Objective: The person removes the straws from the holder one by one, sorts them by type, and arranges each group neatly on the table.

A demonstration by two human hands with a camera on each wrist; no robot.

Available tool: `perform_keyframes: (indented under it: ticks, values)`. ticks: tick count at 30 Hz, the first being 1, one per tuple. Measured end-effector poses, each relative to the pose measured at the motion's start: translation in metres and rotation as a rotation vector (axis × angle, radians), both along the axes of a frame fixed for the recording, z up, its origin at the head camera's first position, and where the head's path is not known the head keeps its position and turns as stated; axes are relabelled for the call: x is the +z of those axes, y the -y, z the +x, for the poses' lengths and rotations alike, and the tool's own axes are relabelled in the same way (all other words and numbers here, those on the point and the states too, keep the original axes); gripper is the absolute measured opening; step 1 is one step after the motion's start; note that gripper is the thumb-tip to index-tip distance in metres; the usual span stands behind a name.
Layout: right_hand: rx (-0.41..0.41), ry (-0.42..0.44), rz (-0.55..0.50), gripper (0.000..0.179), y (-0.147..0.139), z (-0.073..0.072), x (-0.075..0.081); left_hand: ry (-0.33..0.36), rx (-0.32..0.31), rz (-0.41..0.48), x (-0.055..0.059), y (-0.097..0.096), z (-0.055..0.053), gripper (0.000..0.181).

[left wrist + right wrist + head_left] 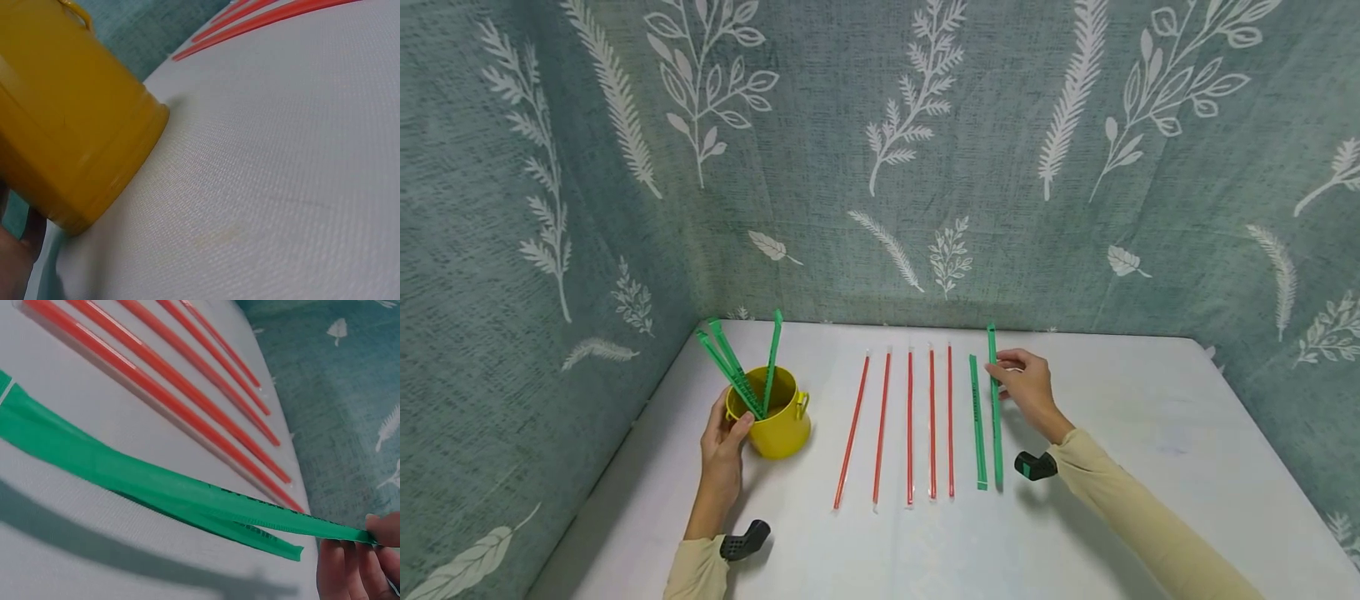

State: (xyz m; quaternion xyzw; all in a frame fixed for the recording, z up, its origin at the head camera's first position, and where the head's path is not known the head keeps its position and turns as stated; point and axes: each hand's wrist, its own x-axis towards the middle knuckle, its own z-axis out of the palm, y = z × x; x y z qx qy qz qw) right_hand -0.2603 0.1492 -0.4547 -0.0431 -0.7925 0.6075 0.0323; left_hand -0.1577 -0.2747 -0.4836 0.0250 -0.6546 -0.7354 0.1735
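My left hand [721,454] grips the near left side of a small yellow pail [784,435], thumb at the rim. Several green-wrapped straws [727,367] lean inside the pail. On the right, my right hand [1032,390] pinches a green-wrapped straw [997,437] near its far part between thumb and fingers. In the right wrist view this held straw [156,481] overlaps a second green-wrapped straw [269,544], which lies to the left of it in the head view. The left wrist view shows the pail's side [75,119], with the left hand mostly out of frame.
Several red straws [910,425] in clear wrappers lie in a row on the white table [865,550], between the pail and the green straws. Patterned blue-green cloth [820,208] hangs behind the table and along its left side.
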Motion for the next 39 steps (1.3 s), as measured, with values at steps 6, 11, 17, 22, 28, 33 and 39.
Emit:
perform_keyframes:
  ticks: [6,11,17,22,28,33,39]
  values:
    - [0.003,0.02,0.027,0.03,0.0,-0.001,-0.005,-0.013,-0.019,-0.005,0.001,0.0,0.0,0.055]
    - [-0.002,0.058,0.068,0.031,0.001,-0.004,-0.011,-0.005,-0.018,-0.019,0.001,0.002,0.001,0.055]
    - [-0.018,0.087,0.111,0.03,0.0,-0.008,-0.018,0.007,-0.012,-0.037,0.0,0.004,0.002,0.054]
    - [-0.009,0.085,0.146,0.028,-0.001,-0.01,-0.024,-0.011,-0.013,-0.031,-0.001,0.003,0.001,0.054]
    - [-0.007,0.063,0.202,0.022,-0.001,-0.009,-0.033,-0.02,-0.02,-0.018,-0.002,0.003,0.001,0.055]
    - [-0.03,0.023,0.254,0.018,-0.001,-0.009,-0.035,-0.022,-0.022,-0.008,-0.002,0.002,0.0,0.055]
    - [-0.059,-0.03,0.337,0.016,0.001,-0.01,-0.035,-0.01,-0.023,-0.017,-0.003,0.003,0.0,0.055]
